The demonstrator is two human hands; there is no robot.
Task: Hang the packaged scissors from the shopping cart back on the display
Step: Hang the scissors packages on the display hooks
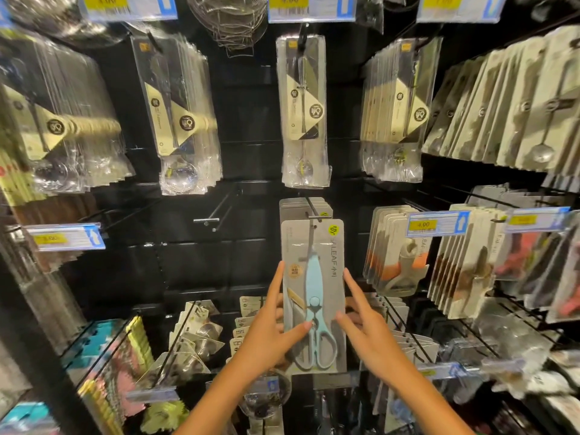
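scissors pack (313, 277): matt grey card (glossy clear blister) | hook (315, 211): shiny metal
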